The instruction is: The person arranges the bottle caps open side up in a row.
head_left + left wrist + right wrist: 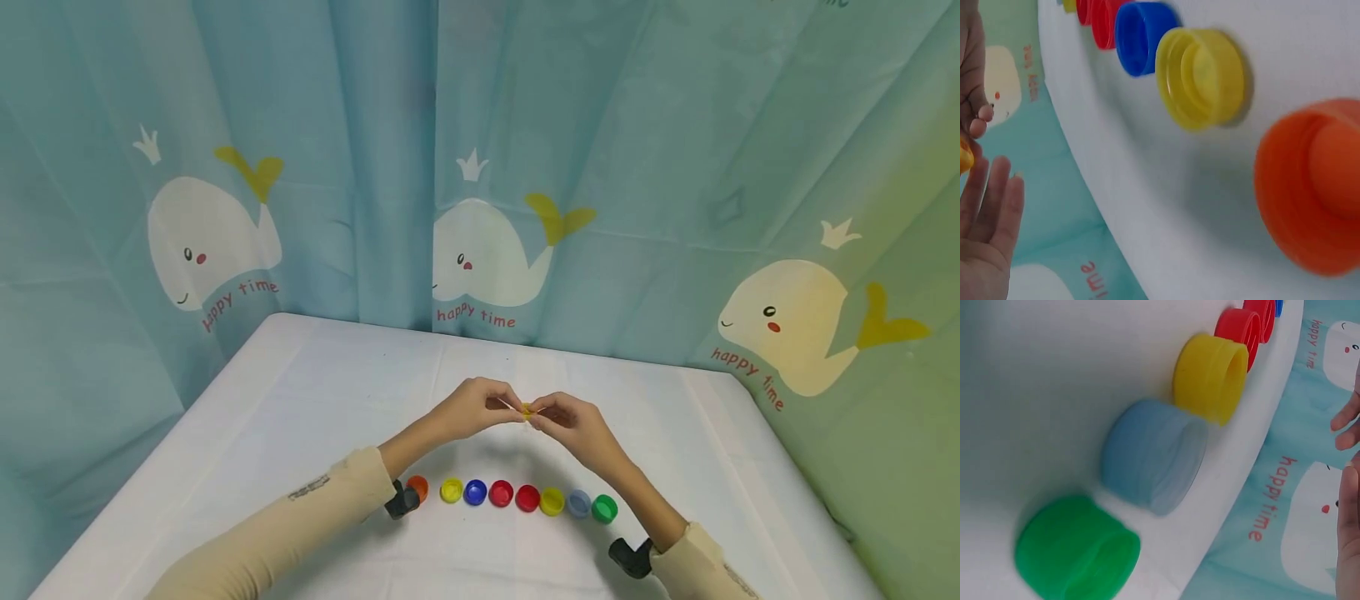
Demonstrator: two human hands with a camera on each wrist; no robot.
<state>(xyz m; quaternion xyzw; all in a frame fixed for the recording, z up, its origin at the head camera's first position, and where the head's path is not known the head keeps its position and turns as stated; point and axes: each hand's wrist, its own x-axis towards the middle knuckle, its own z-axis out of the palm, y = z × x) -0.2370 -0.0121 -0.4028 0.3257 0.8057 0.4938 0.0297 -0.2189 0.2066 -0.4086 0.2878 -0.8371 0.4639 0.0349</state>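
Above the table, my left hand (477, 408) and right hand (576, 427) meet fingertip to fingertip. Between them they pinch a small yellow object (527, 409), mostly covered by the fingers, so its kind cannot be told. In the left wrist view, part of this yellow-orange piece (965, 156) shows at the left edge. Nearer the body lies a row of plastic bottle caps, hollow side up: orange (420, 487), yellow (452, 490), blue (476, 492), two red (501, 493), another yellow (552, 502), pale blue (579, 503) and green (605, 509). Neither hand touches the row.
A white cloth covers the table (352, 375). Behind it hangs a blue-green curtain (390, 167) printed with whales. Black wrist mounts (632, 558) are worn near both cuffs, the left one overlapping the orange cap in the head view.
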